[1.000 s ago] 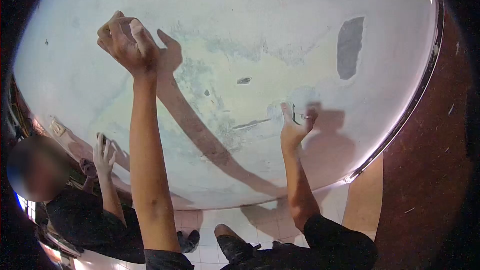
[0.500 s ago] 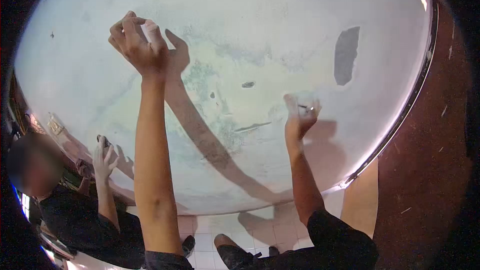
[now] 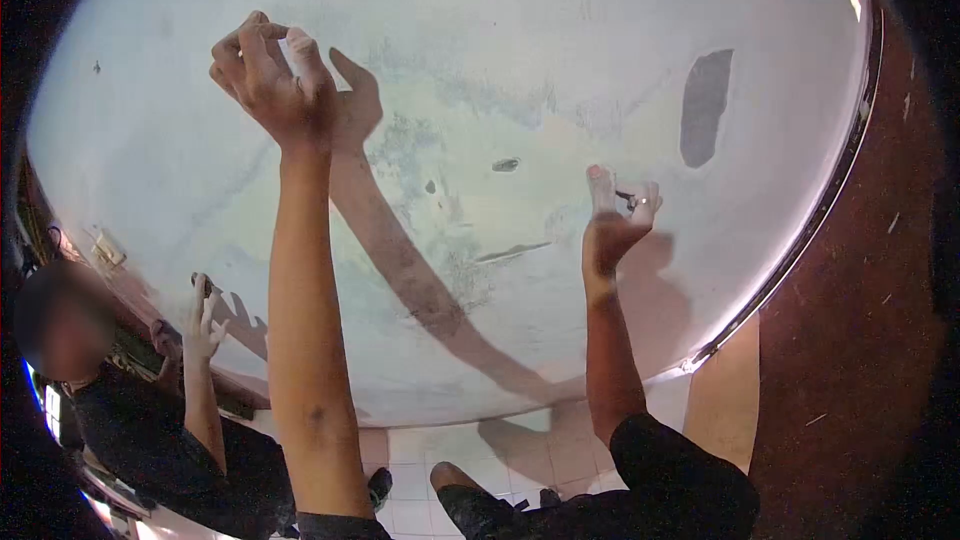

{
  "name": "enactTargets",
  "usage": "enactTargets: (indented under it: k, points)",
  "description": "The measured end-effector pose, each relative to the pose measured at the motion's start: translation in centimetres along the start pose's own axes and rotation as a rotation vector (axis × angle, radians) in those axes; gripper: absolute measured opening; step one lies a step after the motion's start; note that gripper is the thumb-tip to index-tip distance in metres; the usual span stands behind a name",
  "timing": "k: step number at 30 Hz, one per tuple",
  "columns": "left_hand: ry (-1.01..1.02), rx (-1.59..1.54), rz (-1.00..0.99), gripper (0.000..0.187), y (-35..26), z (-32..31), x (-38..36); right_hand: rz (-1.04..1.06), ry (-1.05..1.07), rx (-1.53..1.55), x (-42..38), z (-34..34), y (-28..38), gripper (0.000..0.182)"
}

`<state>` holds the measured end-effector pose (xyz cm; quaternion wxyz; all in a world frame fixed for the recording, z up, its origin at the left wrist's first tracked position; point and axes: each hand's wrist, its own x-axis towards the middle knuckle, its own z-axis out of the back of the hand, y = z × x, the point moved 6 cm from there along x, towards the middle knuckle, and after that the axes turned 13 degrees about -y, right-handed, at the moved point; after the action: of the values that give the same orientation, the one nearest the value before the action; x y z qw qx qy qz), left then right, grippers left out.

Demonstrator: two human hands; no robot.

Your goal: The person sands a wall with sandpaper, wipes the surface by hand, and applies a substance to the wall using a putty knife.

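Note:
A large pale curved panel (image 3: pixel 480 70), dusty white with greenish areas, fills most of the view. Over its upper left my left hand (image 3: pixel 275 80) is raised with fingers bent and thumb towards them; what it holds, if anything, is hidden. My right hand (image 3: pixel 618 215) is at the panel's lower right, thumb pointing up and fingers curled. Something small and dark shows between them, too little to name. Left of the right hand are a dark spot (image 3: pixel 506 165) and a long thin mark (image 3: pixel 513 252). An oblong dark grey patch (image 3: pixel 707 108) lies above and right of it.
At the lower left another person (image 3: pixel 150 430) in black has a whitish hand (image 3: pixel 203 325) on the panel, with a small dark object at the fingertips. A dark trim edge (image 3: pixel 800 265) borders the panel's right side, beside reddish-brown ground (image 3: pixel 840 370). White floor tiles (image 3: pixel 405 460) show below.
My right hand, blurred before, has moved slightly up the panel and now shows clearly. My left hand has shifted slightly up and left. The view has moved a little.

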<state>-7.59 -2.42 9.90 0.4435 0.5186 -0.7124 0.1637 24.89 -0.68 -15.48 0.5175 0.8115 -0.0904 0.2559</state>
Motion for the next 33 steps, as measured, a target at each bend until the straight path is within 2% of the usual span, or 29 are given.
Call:
enactTargets:
  k: [1, 3, 6, 9, 11, 14, 17, 20, 23, 26, 27, 30, 31, 33]
  points:
    - [-0.001, 0.004, -0.01, 0.027, 0.0, -0.1, 0.2, -0.008, 0.07, -0.016, 0.4, -0.1, 0.7, 0.042]
    - [0.011, 0.017, -0.023, 0.025, -0.2, 0.0, 0.1, -0.217, -0.093, 0.223, -1.8, -0.1, -2.2, 0.035]
    - [0.018, 0.022, -0.012, 0.022, -0.1, 0.1, 0.1, -0.13, -0.153, 0.11, -3.3, 0.3, -5.9, 0.036]
    - [0.023, 0.023, -0.013, 0.018, -0.4, 0.0, 0.1, -0.054, -0.077, 0.015, -2.0, 0.7, -3.3, 0.046]
    - [0.027, 0.039, 0.014, 0.017, -0.3, 0.0, -0.2, 0.07, -0.068, 0.035, 0.1, 0.4, 0.1, 0.044]
    - [0.055, 0.058, 0.002, 0.017, 0.0, -0.1, -0.2, 0.052, -0.055, -0.037, 0.0, 0.2, -0.9, 0.039]
    - [0.051, 0.045, 0.04, 0.018, 0.2, -0.2, -0.2, 0.028, -0.139, 0.179, -3.3, 1.3, -2.6, 0.039]
    - [0.036, 0.027, 0.061, 0.02, 0.2, -0.2, 0.0, 0.309, -0.209, 0.045, -1.2, 1.4, 0.2, 0.031]
    - [0.039, 0.028, 0.056, 0.02, 0.0, -0.3, -0.1, 0.189, -0.121, 0.007, 2.3, 0.0, 3.3, 0.032]
    - [0.035, 0.039, 0.053, 0.021, -0.3, -0.1, -0.2, 0.128, -0.08, 0.034, 1.6, 0.3, 3.0, 0.031]
    - [0.029, 0.048, 0.035, 0.022, -0.2, -0.1, -0.2, 0.03, -0.033, 0.157, 0.2, 0.6, 1.3, 0.033]
    - [0.018, 0.05, -0.016, 0.023, 0.0, -0.4, -0.2, 0.17, -0.044, 0.002, -2.9, 1.6, -3.0, 0.035]
    - [0.011, 0.048, -0.031, 0.023, 0.0, -0.4, -0.3, 0.193, -0.095, 0.057, -2.4, 1.4, -2.6, 0.037]
    - [0.025, 0.04, 0.005, 0.023, -0.4, -0.3, -0.2, 0.091, -0.053, 0.083, -0.4, 1.0, 0.8, 0.037]
